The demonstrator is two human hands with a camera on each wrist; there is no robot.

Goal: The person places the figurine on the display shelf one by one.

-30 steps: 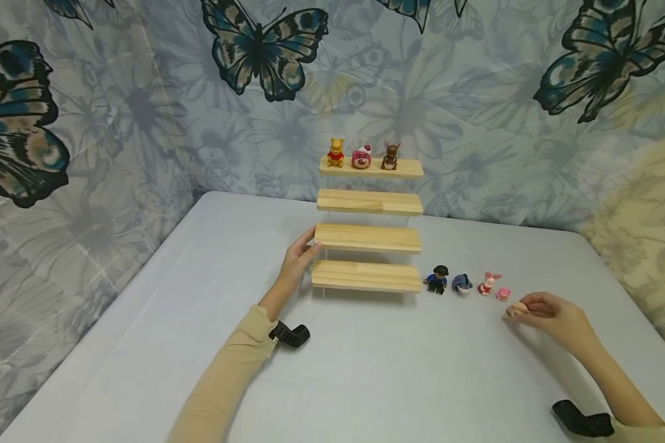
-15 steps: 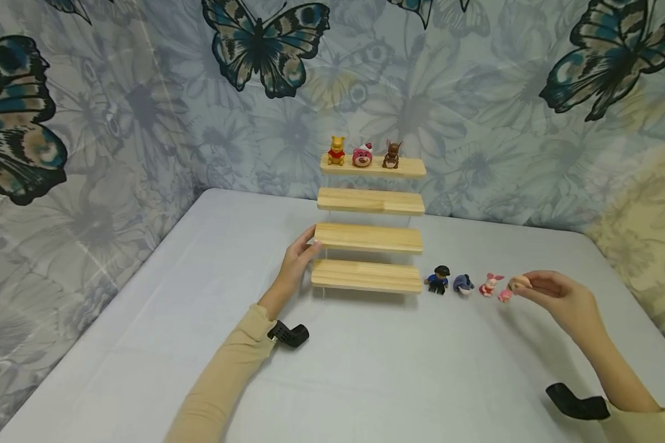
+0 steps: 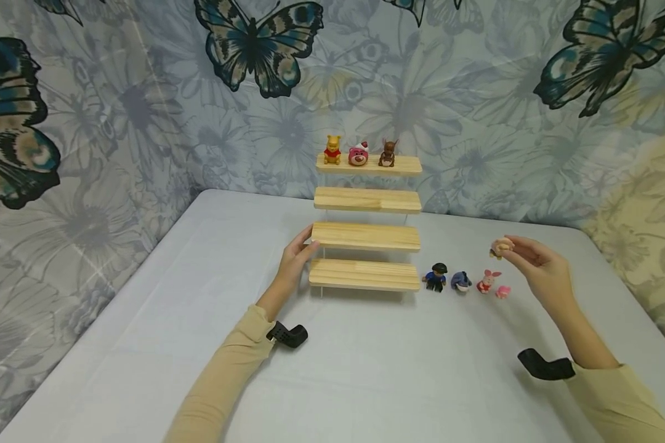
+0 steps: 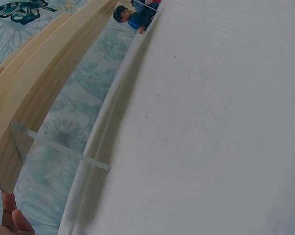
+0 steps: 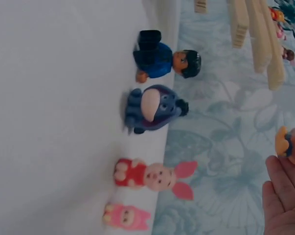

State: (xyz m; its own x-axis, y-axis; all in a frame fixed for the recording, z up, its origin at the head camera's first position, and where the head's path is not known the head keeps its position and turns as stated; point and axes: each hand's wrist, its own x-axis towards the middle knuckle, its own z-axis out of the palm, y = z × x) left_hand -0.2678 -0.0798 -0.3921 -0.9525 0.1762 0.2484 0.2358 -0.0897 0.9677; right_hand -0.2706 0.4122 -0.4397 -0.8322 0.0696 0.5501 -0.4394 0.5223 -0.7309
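One small peach-coloured plastic figurine point(image 3: 500, 247) is pinched in the right hand point(image 3: 543, 272), centre right of frame; the four-tiered pale wooden shelf point(image 3: 366, 237), mid-frame, is gripped by the left hand point(image 3: 294, 263).

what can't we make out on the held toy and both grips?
Held toy, head view: face too small to read; the right grip covers part.
Held toy and right grip, right wrist view: cut off by the right edge.
Left grip, head view: fingertips hidden behind the shelf board.
Left grip, left wrist view: mostly cut off at the bottom-left corner.
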